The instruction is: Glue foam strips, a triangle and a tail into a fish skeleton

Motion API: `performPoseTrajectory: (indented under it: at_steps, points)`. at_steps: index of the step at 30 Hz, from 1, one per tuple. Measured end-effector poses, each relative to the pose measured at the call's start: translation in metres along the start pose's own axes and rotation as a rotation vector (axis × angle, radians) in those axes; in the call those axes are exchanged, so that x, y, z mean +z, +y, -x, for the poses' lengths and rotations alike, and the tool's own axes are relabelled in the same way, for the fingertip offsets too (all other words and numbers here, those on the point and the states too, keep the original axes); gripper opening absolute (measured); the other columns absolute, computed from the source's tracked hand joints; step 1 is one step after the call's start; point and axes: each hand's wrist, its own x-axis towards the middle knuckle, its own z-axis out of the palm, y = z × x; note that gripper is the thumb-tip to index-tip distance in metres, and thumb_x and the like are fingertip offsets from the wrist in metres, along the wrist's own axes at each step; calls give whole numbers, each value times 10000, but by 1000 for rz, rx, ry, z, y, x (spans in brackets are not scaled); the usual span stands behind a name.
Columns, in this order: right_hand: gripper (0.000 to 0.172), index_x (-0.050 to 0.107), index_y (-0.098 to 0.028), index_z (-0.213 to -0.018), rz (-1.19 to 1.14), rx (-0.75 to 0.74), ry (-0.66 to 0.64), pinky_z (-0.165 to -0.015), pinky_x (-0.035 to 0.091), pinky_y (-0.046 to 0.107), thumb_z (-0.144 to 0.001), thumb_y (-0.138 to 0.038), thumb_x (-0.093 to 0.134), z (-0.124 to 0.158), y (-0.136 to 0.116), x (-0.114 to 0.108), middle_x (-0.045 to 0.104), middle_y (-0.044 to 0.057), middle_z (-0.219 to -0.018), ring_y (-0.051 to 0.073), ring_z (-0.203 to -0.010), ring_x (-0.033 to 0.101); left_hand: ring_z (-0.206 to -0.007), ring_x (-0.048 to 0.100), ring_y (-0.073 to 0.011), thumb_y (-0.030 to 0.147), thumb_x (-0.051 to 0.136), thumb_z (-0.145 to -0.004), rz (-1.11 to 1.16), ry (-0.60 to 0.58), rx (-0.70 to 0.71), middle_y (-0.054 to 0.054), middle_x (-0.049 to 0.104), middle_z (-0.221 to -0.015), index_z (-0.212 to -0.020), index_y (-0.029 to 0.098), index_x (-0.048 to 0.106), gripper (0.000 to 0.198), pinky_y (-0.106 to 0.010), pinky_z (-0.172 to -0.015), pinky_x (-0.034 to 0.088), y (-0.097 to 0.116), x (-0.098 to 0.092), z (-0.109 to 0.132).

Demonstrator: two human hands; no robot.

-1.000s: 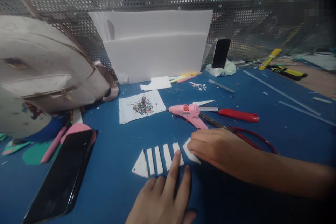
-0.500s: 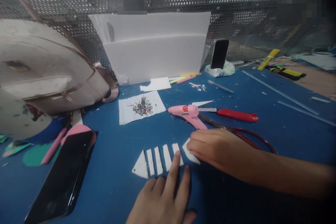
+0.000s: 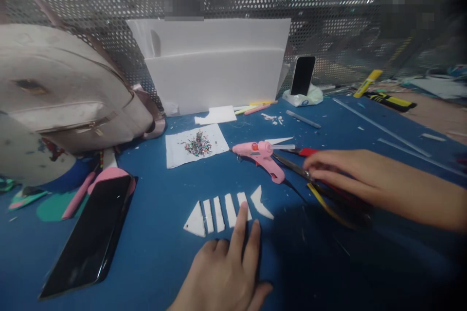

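My left hand (image 3: 226, 267) lies low on the blue table, its index fingertip pressing a white strip (image 3: 243, 199) and the other fingers partly spread. That strip stands in a row with several similar white strips (image 3: 219, 214), a white triangular piece (image 3: 196, 219) at the left and a white curved tail-shaped piece (image 3: 260, 203) at the right, a fish-skeleton layout. Over the scissors (image 3: 294, 167) is my right hand (image 3: 343, 175), slightly blurred, fingers apart and bent; no firm hold shows. It partly covers a red-handled tool (image 3: 308, 151). A pink glue gun (image 3: 260, 155) lies left of it.
Colourful glitter (image 3: 199, 145) is heaped on a white sheet (image 3: 173, 155). A black phone (image 3: 89, 238) and a pale backpack (image 3: 73, 87) occupy the left. White boards (image 3: 215, 77) lean at the back beside a propped phone (image 3: 303, 75). Cutters (image 3: 390, 101) and glue sticks (image 3: 386, 126) lie right.
My right hand has let go of the tail-shaped piece and moved right, over the scissors. My left fingertip stays on the same strip. The view has shifted slightly.
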Motion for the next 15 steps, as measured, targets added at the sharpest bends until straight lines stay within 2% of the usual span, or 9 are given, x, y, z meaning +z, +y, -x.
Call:
performPoseTrajectory:
  at_steps: [3, 6, 9, 13, 15]
  points:
    - [485, 477, -270, -1381, -138, 100, -16, -971, 488, 451, -970, -527, 473, -9, 12, 13, 593, 97, -1357, 281, -1195, 589, -532, 675, -211, 549, 620, -848, -22, 5, -3, -371, 404, -1425, -1415, 53, 478, 767, -333, -465, 557, 3, -1, 0]
    - [557, 424, -266, -1424, -247, 97, -40, -1009, 474, 456, -942, -527, 522, -19, 11, 24, 518, 99, -1437, 287, -1261, 542, -518, 671, -212, 541, 625, -844, -27, 9, -25, -383, 372, -1429, -1412, 39, 479, 772, -339, -458, 555, 6, -4, 0]
    - [551, 504, -216, -1357, -271, 39, -52, -961, 498, 438, -901, -515, 584, -33, -1, 34, 595, 115, -1330, 283, -1168, 596, -537, 681, -218, 512, 617, -858, -28, 21, -54, -386, 336, -1442, -1420, 38, 468, 749, -342, -462, 557, 9, -5, -1]
    - [465, 589, -159, -1262, -336, -17, -72, -811, 534, 394, -907, -459, 588, -50, -15, 45, 693, 107, -1091, 246, -936, 664, -546, 682, -206, 466, 613, -870, -32, 21, -50, -388, 330, -1446, -1427, 41, 457, 719, -331, -473, 560, 9, -4, -2]
    - [421, 624, -151, -1221, -299, -62, -46, -823, 523, 395, -894, -416, 611, -56, -17, 51, 697, 111, -1080, 249, -937, 654, -547, 682, -206, 473, 601, -874, -35, 26, -44, -389, 334, -1445, -1428, 38, 455, 719, -331, -472, 559, 8, -3, -2]
